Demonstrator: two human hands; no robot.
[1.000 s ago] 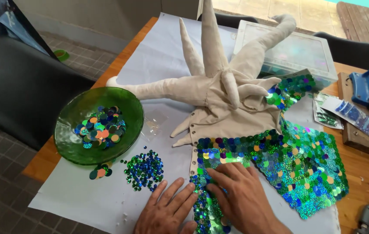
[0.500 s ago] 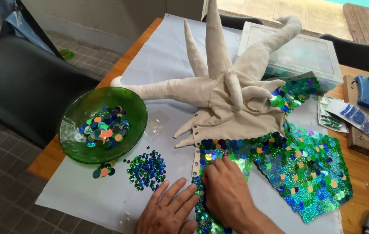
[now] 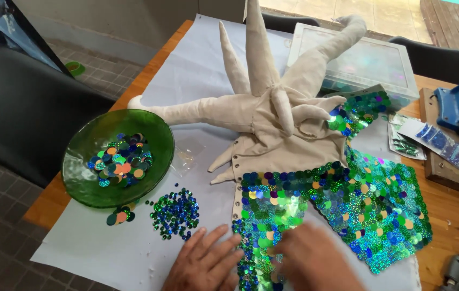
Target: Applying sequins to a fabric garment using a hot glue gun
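Counter: wooden counter (image 3: 445, 213) covered by a pale paper sheet (image 3: 197, 64).
Left hand (image 3: 205, 265): fingers spread flat on the sheet at the near edge, touching the sequin fabric (image 3: 342, 210).
Right hand (image 3: 315, 261): blurred, pressed on the fabric; finger pose unclear.
Nearby: loose sequin pile (image 3: 175, 213), green glass bowl (image 3: 117, 157) toward the left edge.

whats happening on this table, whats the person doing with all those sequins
A person is pressing both hands on a beige fabric costume piece with stuffed spikes, partly covered in blue and green sequin scales. The left hand lies flat at the sequinned edge; the right hand rests on the scales. A green glass bowl of large sequins and a loose pile of small sequins sit alongside.
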